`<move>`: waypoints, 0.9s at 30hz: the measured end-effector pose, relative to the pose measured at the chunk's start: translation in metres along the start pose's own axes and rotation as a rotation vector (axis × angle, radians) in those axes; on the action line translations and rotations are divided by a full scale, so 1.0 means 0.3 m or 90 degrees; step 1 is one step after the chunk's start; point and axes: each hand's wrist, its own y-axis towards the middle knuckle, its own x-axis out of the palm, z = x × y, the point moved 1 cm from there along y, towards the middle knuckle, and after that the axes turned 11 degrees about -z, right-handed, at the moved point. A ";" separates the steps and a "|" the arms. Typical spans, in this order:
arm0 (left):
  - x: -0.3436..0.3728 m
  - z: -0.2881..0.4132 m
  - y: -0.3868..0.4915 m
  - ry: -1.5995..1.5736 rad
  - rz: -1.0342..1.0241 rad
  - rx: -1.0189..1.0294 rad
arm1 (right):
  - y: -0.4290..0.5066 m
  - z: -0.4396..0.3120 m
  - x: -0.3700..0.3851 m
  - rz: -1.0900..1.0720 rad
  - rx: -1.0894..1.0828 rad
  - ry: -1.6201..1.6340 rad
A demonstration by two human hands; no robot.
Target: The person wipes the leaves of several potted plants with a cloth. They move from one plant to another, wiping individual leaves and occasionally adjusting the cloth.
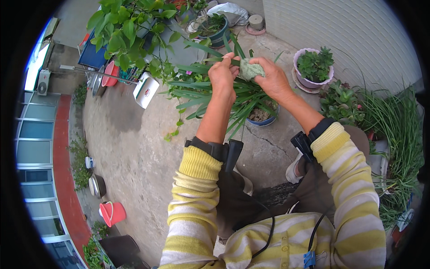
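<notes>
Long strap-shaped green leaves (pixel 195 84) fan out from a potted plant in a blue-rimmed pot (pixel 263 123), whose soil shows on its right side. Above the leaves, my left hand (pixel 224 72) pinches a leaf between thumb and fingers. Close to its right, my right hand (pixel 272 76) holds a pale green cloth (pixel 251 69), which is bunched around or against the same leaf; the folds hide the exact contact.
A lilac pot with a succulent (pixel 313 65) stands to the right, near grassy plants (pixel 396 124). A leafy plant (pixel 126 30) overhangs at upper left, by a white long-handled dustpan (pixel 146 90). A red bucket (pixel 113 214) stands at lower left on cracked concrete.
</notes>
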 end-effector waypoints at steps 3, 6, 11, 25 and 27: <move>-0.003 0.001 -0.001 -0.023 -0.002 -0.013 | -0.026 0.079 0.018 -0.037 0.077 -0.071; 0.000 -0.001 -0.004 -0.041 -0.004 -0.021 | -0.040 0.132 0.024 -0.087 0.232 -0.118; -0.001 -0.005 -0.005 -0.046 -0.010 -0.021 | -0.019 0.085 0.010 -0.066 0.255 -0.043; 0.017 0.022 -0.024 -0.047 -0.005 0.004 | 0.036 -0.120 -0.058 0.046 -0.081 0.046; 0.006 0.030 -0.028 0.018 -0.022 0.002 | 0.041 -0.072 -0.052 0.028 0.019 -0.034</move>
